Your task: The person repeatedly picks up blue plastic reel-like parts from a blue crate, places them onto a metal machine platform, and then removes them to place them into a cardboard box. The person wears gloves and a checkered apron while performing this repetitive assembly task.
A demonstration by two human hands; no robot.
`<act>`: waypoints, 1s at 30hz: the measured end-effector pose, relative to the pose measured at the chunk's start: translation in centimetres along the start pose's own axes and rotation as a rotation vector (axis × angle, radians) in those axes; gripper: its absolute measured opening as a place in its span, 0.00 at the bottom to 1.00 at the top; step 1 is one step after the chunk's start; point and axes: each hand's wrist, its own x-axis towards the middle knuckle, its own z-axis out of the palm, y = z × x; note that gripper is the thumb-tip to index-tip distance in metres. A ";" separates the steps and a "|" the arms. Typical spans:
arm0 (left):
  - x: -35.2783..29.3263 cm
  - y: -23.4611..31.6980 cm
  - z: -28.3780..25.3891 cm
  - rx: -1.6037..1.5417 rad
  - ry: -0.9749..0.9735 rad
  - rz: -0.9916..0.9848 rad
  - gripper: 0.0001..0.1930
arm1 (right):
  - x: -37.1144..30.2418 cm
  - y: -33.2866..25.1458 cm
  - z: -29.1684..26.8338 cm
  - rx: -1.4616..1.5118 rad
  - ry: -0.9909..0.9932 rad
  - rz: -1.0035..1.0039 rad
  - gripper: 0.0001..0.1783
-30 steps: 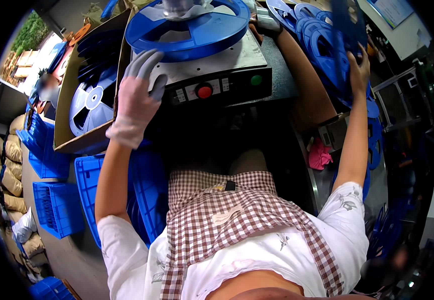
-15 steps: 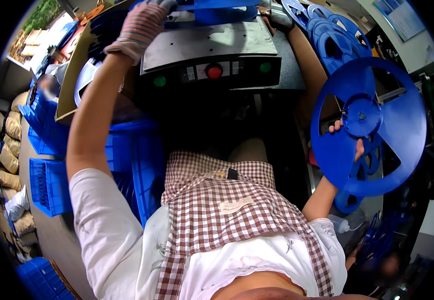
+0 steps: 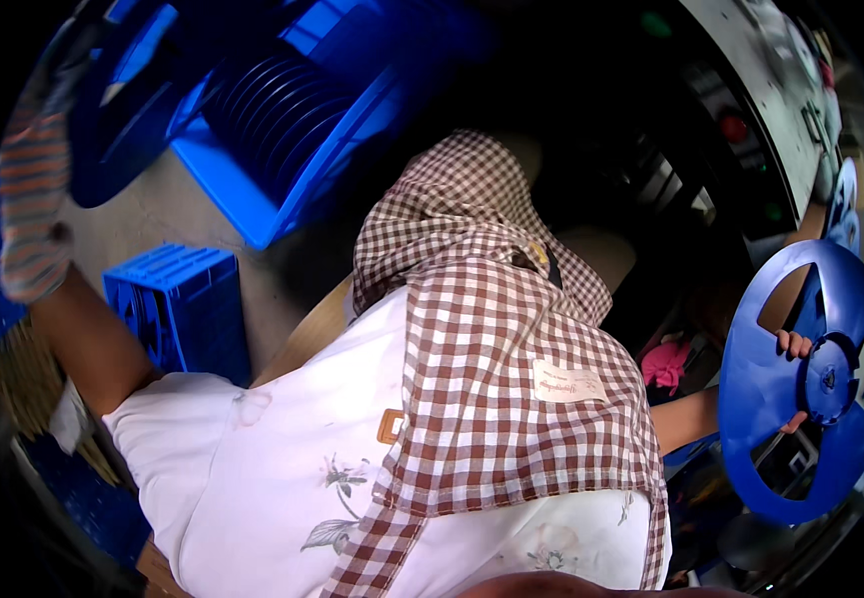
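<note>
My left hand (image 3: 38, 189), in a striped grey-and-orange work glove, reaches out at the far left. Its blurred, shaded fingers are closed at the edge of a dark blue plastic reel (image 3: 103, 174). Beside that reel stands a blue crate (image 3: 215, 184) with several round discs upright in a row. My right hand (image 3: 793, 346) is bare and grips a blue plastic reel flange (image 3: 751, 399) by a spoke near its hub. Fingertips show on one side of the spoke and the thumb on the other; the palm is hidden behind it.
A machine (image 3: 766, 100) with a red button and green buttons stands at upper right. Another forearm (image 3: 804, 225) with a grey glove passes behind the flange. A smaller blue crate (image 3: 193, 309) stands on the floor at left. Something pink (image 3: 664, 364) lies near the flange.
The view has swung left, so the machine now sits at the right. My left hand has left the machine top and is at the far left with a reel. My right hand keeps its flange.
</note>
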 end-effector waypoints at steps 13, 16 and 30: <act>-8.6 -4.4 11.8 -0.706 -0.427 -0.601 0.48 | 5.9 1.1 2.2 -0.101 -0.018 0.042 0.47; -8.7 -6.3 12.2 -0.711 -0.487 -0.585 0.52 | 5.7 0.8 2.1 -0.097 -0.026 0.050 0.47; -1.9 -3.4 20.1 -0.205 -0.763 -0.400 0.19 | 4.9 7.9 4.1 -0.159 -0.102 0.151 0.48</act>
